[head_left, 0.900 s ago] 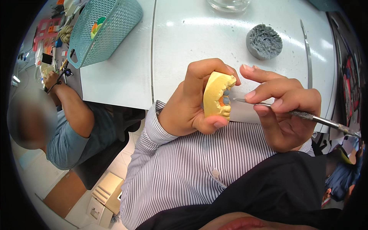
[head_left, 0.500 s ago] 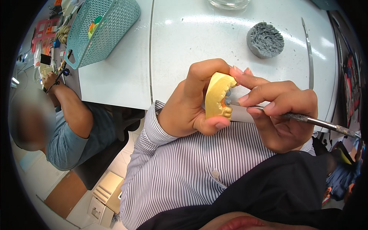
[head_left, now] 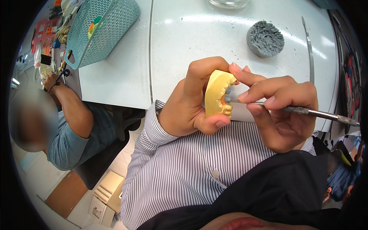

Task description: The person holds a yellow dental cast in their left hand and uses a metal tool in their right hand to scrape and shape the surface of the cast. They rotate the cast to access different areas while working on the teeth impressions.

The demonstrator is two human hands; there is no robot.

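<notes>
My left hand (head_left: 191,97) grips a yellow dental model (head_left: 215,92) between thumb and fingers, its row of teeth turned to the right. Grey wax-like teeth (head_left: 227,92) and an orange patch (head_left: 223,99) show in the middle of that row. With my right hand (head_left: 285,109) I hold a thin metal carving tool (head_left: 322,114) like a pen. Its tip points left at the grey teeth; whether it touches them I cannot tell. One right fingertip rests by the model's upper end.
Beyond my hands, a round grey wax block (head_left: 265,39) with a carved top sits on the white table (head_left: 184,42). A slim metal knife (head_left: 309,50) lies at right, a glass dish (head_left: 229,3) at the far edge. A teal basket (head_left: 103,34) stands left, near a seated person (head_left: 73,130).
The carving tool has tilted slightly flatter, its rear end dropping less to the right. My left hand and the model have shifted very slightly upward.
</notes>
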